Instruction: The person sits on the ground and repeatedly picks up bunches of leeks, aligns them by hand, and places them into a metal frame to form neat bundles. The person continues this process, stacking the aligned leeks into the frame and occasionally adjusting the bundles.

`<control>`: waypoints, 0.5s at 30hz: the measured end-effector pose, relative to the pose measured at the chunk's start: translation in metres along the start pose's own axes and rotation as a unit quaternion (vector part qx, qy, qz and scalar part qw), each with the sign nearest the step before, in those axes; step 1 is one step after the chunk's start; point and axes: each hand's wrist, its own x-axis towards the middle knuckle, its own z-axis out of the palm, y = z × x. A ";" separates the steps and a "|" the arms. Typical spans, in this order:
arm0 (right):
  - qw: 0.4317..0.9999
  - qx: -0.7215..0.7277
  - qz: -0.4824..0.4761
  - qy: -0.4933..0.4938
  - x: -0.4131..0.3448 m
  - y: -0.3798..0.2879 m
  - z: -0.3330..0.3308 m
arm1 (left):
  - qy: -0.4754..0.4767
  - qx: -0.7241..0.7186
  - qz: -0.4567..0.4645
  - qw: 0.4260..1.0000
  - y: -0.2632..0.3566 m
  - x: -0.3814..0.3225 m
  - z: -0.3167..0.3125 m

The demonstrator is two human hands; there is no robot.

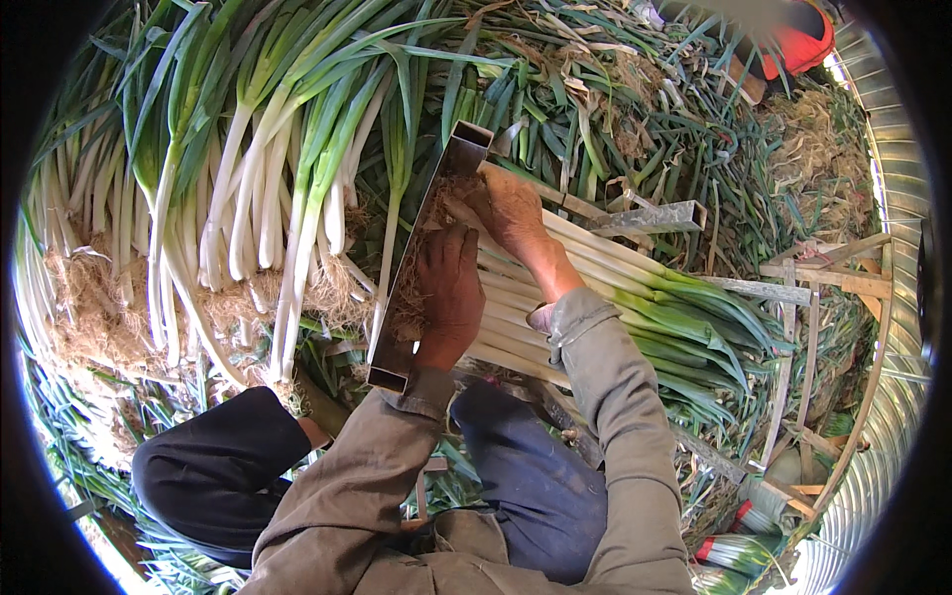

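A layer of large green onions (513,312) lies side by side before me, white stalks to the left and green leaves to the right. Their roots (409,297) meet a metal channel (392,338) that stands across the ends. My left hand (450,297) rests back-up over the root ends, its fingertips pointing along the channel. Just beyond it, my right hand (513,208) bends its fingers down onto the roots near the channel's far end. The fingertips are partly hidden, so whether either hand grips a stalk is unclear.
A big heap of green onions (253,186) with roots lies to the left. Leaf trimmings (632,111) cover the far ground. A metal bar (647,219) and a wooden frame (825,279) stand to the right. Banded bundles (732,550) lie lower right, beside ribbed sheeting (904,171).
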 end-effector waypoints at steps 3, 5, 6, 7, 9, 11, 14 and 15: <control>0.999 -0.027 0.001 -0.023 0.001 0.002 0.005 | 0.003 -0.028 0.010 1.000 0.000 0.002 -0.002; 0.999 -0.038 -0.016 0.004 0.001 0.006 0.009 | 0.000 -0.038 0.012 0.999 0.000 0.002 -0.003; 0.999 -0.046 -0.018 0.013 0.001 0.010 0.012 | 0.004 -0.037 0.014 0.999 0.000 0.002 -0.003; 0.997 -0.056 -0.040 0.035 0.001 0.013 0.014 | -0.006 -0.034 0.013 0.999 0.000 0.002 -0.003; 0.994 -0.076 -0.057 0.059 -0.001 0.016 0.020 | -0.009 -0.046 0.013 0.999 -0.001 0.000 -0.004; 0.995 -0.097 -0.009 0.020 0.000 0.019 0.026 | -0.018 -0.043 0.016 0.999 -0.001 -0.002 -0.004; 0.996 -0.085 -0.012 0.019 0.002 0.019 0.028 | -0.009 -0.037 0.017 0.999 -0.003 -0.002 -0.003; 0.996 -0.084 -0.002 0.009 0.004 0.019 0.026 | -0.014 -0.047 0.015 0.999 -0.003 -0.001 -0.002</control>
